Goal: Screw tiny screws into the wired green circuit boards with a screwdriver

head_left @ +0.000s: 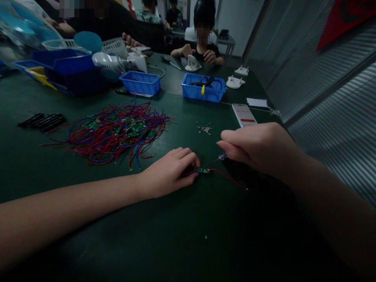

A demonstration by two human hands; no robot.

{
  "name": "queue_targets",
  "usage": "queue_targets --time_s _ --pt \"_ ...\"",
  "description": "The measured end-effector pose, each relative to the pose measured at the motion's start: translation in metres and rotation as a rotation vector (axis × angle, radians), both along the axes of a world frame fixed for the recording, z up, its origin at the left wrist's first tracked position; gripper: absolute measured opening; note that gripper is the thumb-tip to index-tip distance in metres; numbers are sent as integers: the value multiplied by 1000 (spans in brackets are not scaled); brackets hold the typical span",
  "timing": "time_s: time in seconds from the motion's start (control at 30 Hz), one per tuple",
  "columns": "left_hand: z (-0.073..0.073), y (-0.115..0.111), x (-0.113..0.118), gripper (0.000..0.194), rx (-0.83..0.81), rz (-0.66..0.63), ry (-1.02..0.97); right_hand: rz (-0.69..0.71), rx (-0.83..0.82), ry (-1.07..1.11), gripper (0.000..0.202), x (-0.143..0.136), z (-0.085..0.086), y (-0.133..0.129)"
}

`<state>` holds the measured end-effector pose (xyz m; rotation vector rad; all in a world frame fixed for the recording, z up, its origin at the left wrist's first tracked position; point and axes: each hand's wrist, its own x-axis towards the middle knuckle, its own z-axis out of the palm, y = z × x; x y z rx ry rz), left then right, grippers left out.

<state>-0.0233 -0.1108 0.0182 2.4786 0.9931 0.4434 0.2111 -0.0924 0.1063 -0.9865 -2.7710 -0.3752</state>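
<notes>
My left hand [173,172] rests on the dark green table, its fingers closed on a small green circuit board [203,170]. A red wire [227,177] runs from the board to the right, and more wire shows under my fingers. In my right hand [255,147] is a screwdriver [222,156], gripped by its clear handle; its thin shaft slants down left toward the board. Whether the tip touches the board I cannot tell. Behind the board lies a scatter of small screws [205,128]. Left of them spreads a tangled pile of circuit boards with red and blue wires [117,131].
Black plastic parts [42,122] lie far left. Beyond the pile stand a blue bin [141,83], another blue bin [203,93] with black cables, and a white fan [108,62]. A phone [243,114] lies behind my right hand. Across the table a person [202,51] handles a white part.
</notes>
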Motion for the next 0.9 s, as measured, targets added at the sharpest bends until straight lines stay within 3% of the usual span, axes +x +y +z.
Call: queue_targets --time_s 0.07,0.23,0.4,0.53,0.63,0.77,0.9 --pt "0 0 0 15 3 -2 8 -49 -40 -5 27 -4 3 -4" --pt "1 0 1 16 7 2 7 67 -229 121 15 -11 3 -9" --pt "0 1 1 17 12 -4 18 124 -139 61 30 -7 1 -6" --pt "-1 1 1 17 26 -1 25 83 22 -52 45 0 2 -3" --pt "-2 1 1 16 32 -2 26 65 86 -67 43 -1 0 -3" --pt "0 1 3 16 29 -25 42 139 -75 78 18 -6 -6 -5" --pt "4 -1 4 22 55 -42 99 87 -190 131 25 -10 -4 -9"
